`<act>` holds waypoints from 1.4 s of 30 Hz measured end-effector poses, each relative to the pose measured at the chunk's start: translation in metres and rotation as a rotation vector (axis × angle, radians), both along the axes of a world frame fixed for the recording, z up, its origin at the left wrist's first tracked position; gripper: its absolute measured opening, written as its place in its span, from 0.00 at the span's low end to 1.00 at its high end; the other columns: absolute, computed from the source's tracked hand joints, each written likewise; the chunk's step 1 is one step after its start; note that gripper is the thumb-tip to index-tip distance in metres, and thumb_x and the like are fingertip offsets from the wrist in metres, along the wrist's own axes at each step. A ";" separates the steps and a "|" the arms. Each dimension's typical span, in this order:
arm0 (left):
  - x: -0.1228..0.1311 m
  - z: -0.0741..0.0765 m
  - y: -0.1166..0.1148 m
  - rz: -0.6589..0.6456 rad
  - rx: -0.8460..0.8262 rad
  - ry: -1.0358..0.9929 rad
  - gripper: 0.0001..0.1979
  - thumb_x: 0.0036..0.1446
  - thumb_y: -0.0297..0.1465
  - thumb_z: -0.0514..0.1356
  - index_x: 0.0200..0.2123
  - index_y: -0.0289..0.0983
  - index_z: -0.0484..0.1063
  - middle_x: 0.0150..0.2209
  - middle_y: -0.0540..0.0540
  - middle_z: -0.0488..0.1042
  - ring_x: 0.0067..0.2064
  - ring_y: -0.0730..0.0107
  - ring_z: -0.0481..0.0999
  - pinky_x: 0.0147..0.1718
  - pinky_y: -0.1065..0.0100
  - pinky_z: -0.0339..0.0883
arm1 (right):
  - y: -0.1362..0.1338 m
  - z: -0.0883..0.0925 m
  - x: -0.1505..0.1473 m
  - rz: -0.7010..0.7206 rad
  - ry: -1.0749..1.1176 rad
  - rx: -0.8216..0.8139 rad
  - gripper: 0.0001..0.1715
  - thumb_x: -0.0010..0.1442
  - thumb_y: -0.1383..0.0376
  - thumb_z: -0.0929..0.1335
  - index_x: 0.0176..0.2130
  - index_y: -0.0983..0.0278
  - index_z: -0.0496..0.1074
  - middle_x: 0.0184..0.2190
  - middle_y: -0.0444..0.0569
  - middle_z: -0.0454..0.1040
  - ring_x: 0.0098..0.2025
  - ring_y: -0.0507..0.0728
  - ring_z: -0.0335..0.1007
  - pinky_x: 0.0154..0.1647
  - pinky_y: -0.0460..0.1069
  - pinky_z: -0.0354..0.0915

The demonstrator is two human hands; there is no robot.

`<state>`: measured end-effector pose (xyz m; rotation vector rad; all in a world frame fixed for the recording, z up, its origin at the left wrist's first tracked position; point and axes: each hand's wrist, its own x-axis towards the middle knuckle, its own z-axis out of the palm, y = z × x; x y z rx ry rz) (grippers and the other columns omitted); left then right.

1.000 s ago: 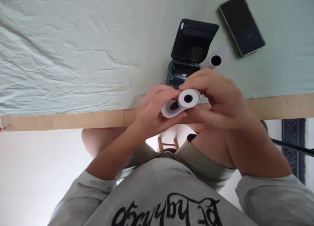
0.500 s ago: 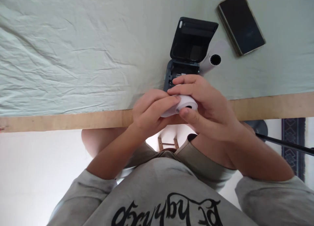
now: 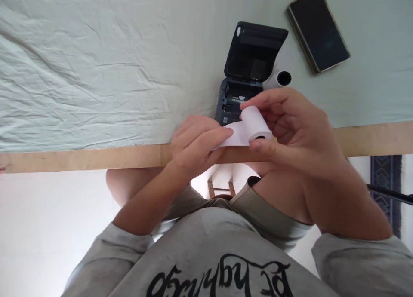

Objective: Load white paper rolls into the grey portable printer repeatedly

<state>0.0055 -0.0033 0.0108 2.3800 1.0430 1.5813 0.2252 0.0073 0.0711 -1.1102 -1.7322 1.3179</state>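
A small white paper roll (image 3: 254, 121) with a dark core sits between the thumb and fingers of my right hand (image 3: 290, 129). From it a short strip of paper runs left to my left hand (image 3: 198, 142), which pinches the loose end. Just beyond both hands lies a dark portable receipt printer (image 3: 222, 101) with its lid (image 3: 254, 52) raised. Its paper bay shows, while its near part is hidden behind the hands. Behind my right fingers rests a second white paper roll (image 3: 278, 78), its dark core facing me.
A smartphone in a clear case (image 3: 319, 32) lies at the back right. Pale green wrinkled cloth (image 3: 97, 73) covers the table, whose bare wooden edge (image 3: 135, 158) runs along the front. My legs are below that edge.
My right hand has moved right with the roll, away from my left hand. A strip of unrolled paper now stretches between them, and more of the printer shows.
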 end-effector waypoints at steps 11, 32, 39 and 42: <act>0.002 -0.001 -0.002 0.016 -0.004 0.016 0.06 0.67 0.27 0.65 0.44 0.45 0.75 0.33 0.53 0.84 0.33 0.68 0.84 0.30 0.67 0.78 | 0.002 0.000 0.006 0.164 -0.286 0.343 0.17 0.69 0.48 0.72 0.47 0.56 0.76 0.40 0.45 0.84 0.38 0.56 0.81 0.36 0.51 0.74; -0.001 0.001 0.000 0.004 -0.046 -0.057 0.11 0.73 0.42 0.65 0.52 0.45 0.72 0.39 0.50 0.84 0.40 0.68 0.85 0.36 0.64 0.81 | 0.000 -0.005 -0.005 0.165 -0.200 0.582 0.23 0.65 0.68 0.72 0.57 0.53 0.70 0.48 0.45 0.81 0.47 0.56 0.81 0.46 0.50 0.79; 0.004 0.008 -0.002 -0.050 -0.167 -0.053 0.07 0.74 0.42 0.62 0.45 0.47 0.74 0.38 0.47 0.82 0.38 0.64 0.83 0.33 0.61 0.80 | -0.002 -0.008 -0.005 0.196 -0.144 0.475 0.23 0.61 0.70 0.64 0.55 0.56 0.65 0.40 0.41 0.79 0.33 0.53 0.77 0.32 0.48 0.74; 0.006 0.005 0.000 -0.103 -0.154 -0.096 0.06 0.72 0.40 0.65 0.44 0.45 0.75 0.37 0.47 0.82 0.37 0.65 0.83 0.32 0.63 0.79 | -0.005 -0.018 -0.006 0.125 -0.112 0.488 0.21 0.64 0.64 0.70 0.55 0.56 0.65 0.37 0.42 0.75 0.29 0.53 0.72 0.25 0.48 0.69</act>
